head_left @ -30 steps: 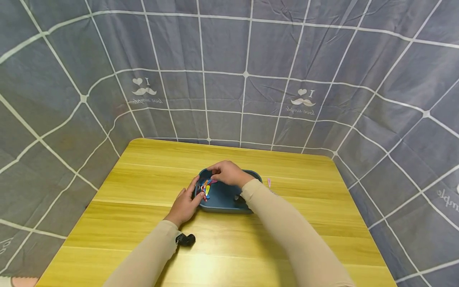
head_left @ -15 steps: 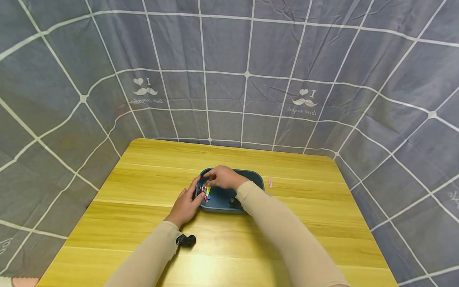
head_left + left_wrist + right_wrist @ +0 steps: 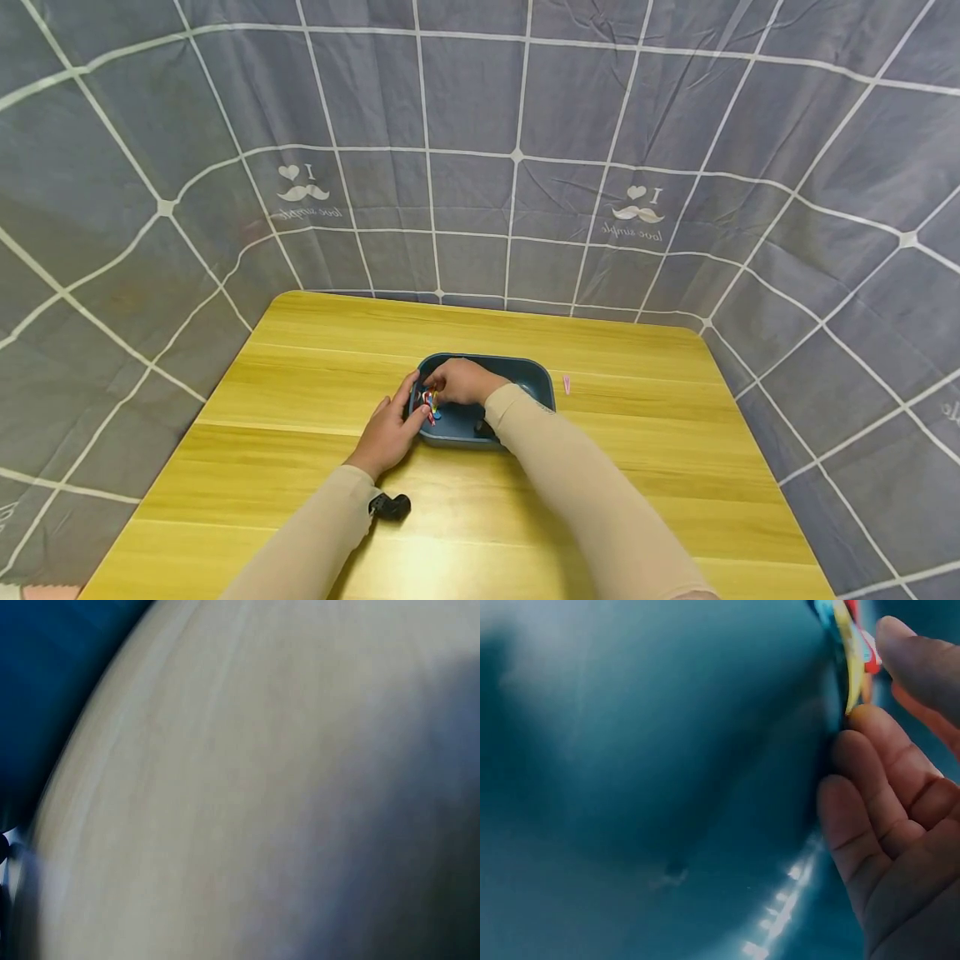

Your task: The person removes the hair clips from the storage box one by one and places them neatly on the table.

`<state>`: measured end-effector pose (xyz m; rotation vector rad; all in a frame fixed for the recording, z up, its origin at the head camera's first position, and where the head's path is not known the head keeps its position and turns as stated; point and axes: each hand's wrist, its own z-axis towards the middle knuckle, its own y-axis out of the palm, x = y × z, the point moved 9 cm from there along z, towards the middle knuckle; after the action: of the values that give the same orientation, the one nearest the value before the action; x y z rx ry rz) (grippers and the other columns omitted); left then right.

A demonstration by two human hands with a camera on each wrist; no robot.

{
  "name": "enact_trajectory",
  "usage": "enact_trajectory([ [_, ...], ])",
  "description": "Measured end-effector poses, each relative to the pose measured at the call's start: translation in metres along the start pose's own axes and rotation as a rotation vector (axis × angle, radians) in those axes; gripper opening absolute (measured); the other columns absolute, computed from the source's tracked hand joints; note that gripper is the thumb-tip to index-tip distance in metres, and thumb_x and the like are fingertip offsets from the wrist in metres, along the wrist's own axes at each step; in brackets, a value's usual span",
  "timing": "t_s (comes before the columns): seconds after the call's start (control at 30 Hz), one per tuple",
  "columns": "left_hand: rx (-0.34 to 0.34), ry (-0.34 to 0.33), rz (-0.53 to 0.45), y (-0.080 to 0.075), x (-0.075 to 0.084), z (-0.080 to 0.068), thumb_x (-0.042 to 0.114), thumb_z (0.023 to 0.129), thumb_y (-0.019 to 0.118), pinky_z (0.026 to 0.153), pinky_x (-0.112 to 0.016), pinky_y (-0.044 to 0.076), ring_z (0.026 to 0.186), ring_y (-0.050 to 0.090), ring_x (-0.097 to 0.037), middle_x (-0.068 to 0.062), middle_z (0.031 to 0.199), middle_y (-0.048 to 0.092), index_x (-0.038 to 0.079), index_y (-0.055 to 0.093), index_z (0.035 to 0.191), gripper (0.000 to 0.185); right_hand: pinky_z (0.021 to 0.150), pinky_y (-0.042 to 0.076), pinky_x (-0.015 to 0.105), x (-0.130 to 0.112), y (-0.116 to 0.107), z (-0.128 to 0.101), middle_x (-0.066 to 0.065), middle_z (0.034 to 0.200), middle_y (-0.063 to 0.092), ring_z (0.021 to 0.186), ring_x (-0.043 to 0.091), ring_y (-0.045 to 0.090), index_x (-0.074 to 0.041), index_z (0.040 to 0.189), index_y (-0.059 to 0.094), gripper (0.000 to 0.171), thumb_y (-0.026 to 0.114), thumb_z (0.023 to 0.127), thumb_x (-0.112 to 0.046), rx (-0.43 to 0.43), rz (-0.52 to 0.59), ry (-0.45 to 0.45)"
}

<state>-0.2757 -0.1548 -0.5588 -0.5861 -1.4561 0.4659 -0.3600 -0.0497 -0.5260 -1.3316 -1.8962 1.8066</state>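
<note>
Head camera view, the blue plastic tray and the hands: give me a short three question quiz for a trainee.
1. True or false: the blue plastic tray sits on the yellow wooden table.
2. Which hand reaches among the small coloured hair clips? A left hand B right hand
3. Fill in: a lone pink clip lies on the table to the tray's ____.

Key: 1 true. 2 B, right hand; the left hand touches the tray's edge. 3 right.

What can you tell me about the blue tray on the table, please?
The blue tray is a shallow, rounded-corner rectangle in dark teal, seemingly smooth plastic with a faint sheen inside. It sits flat near the middle of the yellow wooden table. The left hand rests against its left rim; the right hand reaches inside, fingers on the small colourful clips at the left end.
</note>
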Motion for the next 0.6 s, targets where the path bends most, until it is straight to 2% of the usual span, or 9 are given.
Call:
enact_trajectory([
  [0.3,-0.002,-0.017,-0.009,0.0017,-0.0015,-0.0002,0.047,0.11,0.05,0.124,-0.075,0.023,0.156,0.022,-0.058,-0.016,0.165,0.044,0.041,0.019,0.168,0.066,0.078,0.052,0.023,-0.0038,0.0052,-0.0003,-0.002,0.1,0.075,0.083,0.007,0.058,-0.016,0.127,0.079,0.035,0.083,0.093,-0.021,0.015,-0.085,-0.019],
  [0.6,0.006,0.017,0.006,0.0013,-0.0011,0.0011,0.046,0.111,0.049,0.129,-0.069,0.019,0.152,0.034,-0.055,-0.016,0.165,0.044,0.035,0.021,0.169,0.066,0.09,0.057,0.026,-0.0023,0.0082,0.0001,-0.004,0.115,0.078,0.097,0.01,0.067,-0.02,0.127,0.079,0.034,0.082,0.093,-0.024,0.001,-0.095,0.02],
])
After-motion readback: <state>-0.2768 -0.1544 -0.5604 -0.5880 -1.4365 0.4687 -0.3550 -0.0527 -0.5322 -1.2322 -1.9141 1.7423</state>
